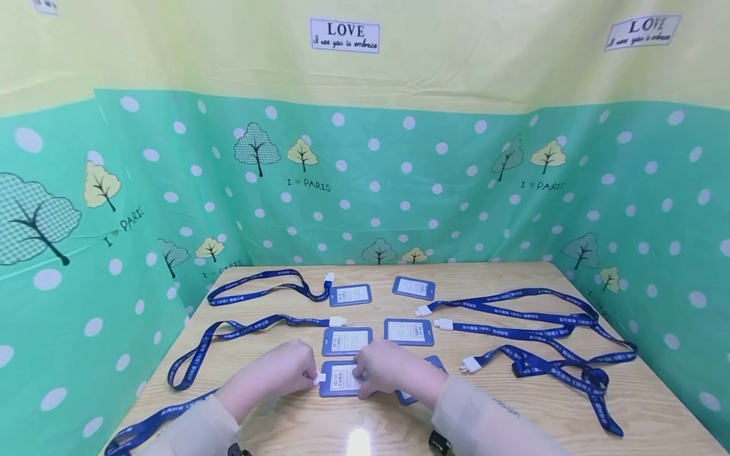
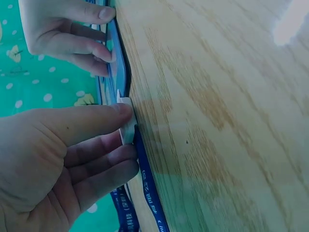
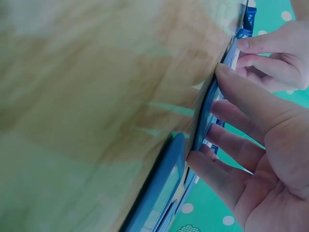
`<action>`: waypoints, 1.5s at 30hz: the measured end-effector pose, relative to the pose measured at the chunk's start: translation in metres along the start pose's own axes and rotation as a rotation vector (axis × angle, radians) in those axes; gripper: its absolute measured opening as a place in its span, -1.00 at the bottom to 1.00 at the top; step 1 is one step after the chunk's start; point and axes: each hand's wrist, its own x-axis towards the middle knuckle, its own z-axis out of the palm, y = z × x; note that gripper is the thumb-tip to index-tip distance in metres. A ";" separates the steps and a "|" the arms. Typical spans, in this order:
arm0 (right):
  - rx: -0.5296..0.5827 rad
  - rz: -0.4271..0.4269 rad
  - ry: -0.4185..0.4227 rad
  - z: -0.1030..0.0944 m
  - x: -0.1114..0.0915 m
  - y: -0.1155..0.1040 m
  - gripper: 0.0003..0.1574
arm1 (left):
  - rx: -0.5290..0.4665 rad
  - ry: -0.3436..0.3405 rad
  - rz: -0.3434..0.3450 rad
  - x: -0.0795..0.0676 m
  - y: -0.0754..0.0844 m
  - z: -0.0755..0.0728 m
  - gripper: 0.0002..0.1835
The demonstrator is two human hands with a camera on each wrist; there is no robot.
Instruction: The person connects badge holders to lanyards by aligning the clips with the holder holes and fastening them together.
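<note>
Near the front of the table, my right hand (image 1: 384,368) grips a blue ID card holder (image 1: 340,380) by its right end, thumb on the near edge and fingers over its face. At the holder's left end, my left hand (image 1: 293,372) pinches a white plastic clip (image 2: 127,133) between thumb and fingers. The clip sits right at the holder's slotted end and overlaps it in the head view. From this clip a dark blue printed lanyard (image 2: 150,195) runs back under the left hand. Another blue card holder (image 3: 161,193) lies partly hidden beneath my right forearm.
Farther back lie several blue card holders, among them one at the middle left (image 1: 347,342) and one at the middle right (image 1: 409,332). Blue lanyards with white clips spread along the left (image 1: 199,354) and right (image 1: 570,373) sides. A patterned curtain (image 1: 399,190) surrounds the wooden table.
</note>
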 end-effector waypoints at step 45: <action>0.213 -0.185 0.310 -0.075 -0.024 0.030 -0.58 | 0.119 0.344 0.055 0.006 0.002 -0.064 -0.81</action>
